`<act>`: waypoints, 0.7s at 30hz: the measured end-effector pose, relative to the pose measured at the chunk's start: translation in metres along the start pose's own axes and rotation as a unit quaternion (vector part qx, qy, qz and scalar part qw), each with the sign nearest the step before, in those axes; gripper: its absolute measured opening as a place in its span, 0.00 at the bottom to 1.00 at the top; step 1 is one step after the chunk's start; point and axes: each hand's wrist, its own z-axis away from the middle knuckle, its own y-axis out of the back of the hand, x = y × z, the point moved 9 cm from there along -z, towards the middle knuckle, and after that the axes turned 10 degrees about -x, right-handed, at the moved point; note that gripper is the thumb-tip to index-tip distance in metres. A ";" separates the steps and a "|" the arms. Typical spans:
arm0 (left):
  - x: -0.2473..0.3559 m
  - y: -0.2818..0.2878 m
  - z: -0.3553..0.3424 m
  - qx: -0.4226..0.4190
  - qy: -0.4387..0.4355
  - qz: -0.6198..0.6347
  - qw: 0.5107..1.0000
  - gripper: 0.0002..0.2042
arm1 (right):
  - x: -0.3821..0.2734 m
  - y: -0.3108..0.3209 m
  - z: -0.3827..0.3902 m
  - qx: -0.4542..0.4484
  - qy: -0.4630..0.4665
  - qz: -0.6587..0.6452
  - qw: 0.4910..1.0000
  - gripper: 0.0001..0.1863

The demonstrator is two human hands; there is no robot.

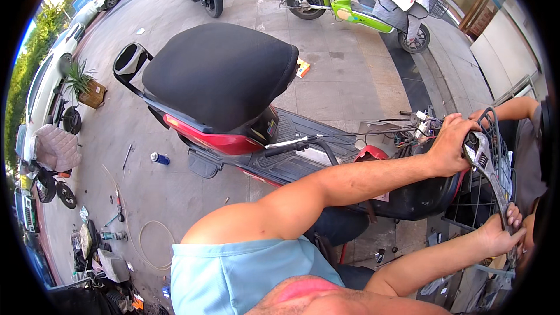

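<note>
Fingers point(513, 216) of the right hand point(496, 236) are curled closed around the lower handle of a steel adjustable wrench point(497, 185), which is held slanting near 3 o'clock in the view, its head pointed toward 11 o'clock. Beside that head the left hand point(450, 144) is placed, its fingers bent; whether anything is gripped by them cannot be told. Just behind the wrench a wire basket point(458, 213) is seen, and near its top a co-worker's forearm point(516, 109) is extended from 3 o'clock. Exposed wires point(403, 136) are bunched at 9 o'clock from the left hand, at the front of a red-and-black scooter point(210, 138). Its black seat point(219, 73) is found toward 10 o'clock, while a blue spray can point(159, 158) is stood on the pavement at 9 o'clock
</note>
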 end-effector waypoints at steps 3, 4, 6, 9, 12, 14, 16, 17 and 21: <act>0.009 0.011 -0.001 0.053 -0.022 -0.046 0.997 0.33 | -0.001 0.001 -0.025 0.015 -0.019 0.027 0.999 0.18; 0.009 0.007 -0.002 0.018 -0.015 -0.075 0.997 0.33 | -0.002 -0.001 -0.027 0.027 -0.018 0.052 0.998 0.18; -0.001 0.002 -0.002 -0.037 0.003 -0.071 0.997 0.34 | 0.009 -0.008 -0.024 0.046 -0.053 0.024 0.997 0.19; -0.013 -0.002 0.003 -0.051 0.052 -0.069 0.995 0.30 | 0.032 -0.022 -0.017 0.084 -0.083 -0.011 0.993 0.18; -0.021 -0.013 0.005 -0.077 0.111 0.092 0.987 0.29 | 0.032 -0.032 -0.020 0.161 -0.035 0.046 0.985 0.15; -0.015 -0.011 0.002 -0.063 0.094 0.068 0.991 0.28 | 0.031 -0.033 -0.020 0.211 -0.018 0.063 0.975 0.14; -0.009 -0.010 0.001 -0.063 0.076 0.052 0.994 0.28 | 0.033 -0.031 -0.025 0.228 -0.025 0.069 0.971 0.15; -0.006 -0.009 0.001 -0.064 0.070 0.016 0.995 0.27 | 0.034 -0.029 -0.028 0.229 -0.033 0.072 0.970 0.15; -0.012 -0.009 0.004 -0.058 0.075 0.085 0.992 0.26 | 0.064 -0.020 -0.073 0.190 -0.075 0.066 0.977 0.15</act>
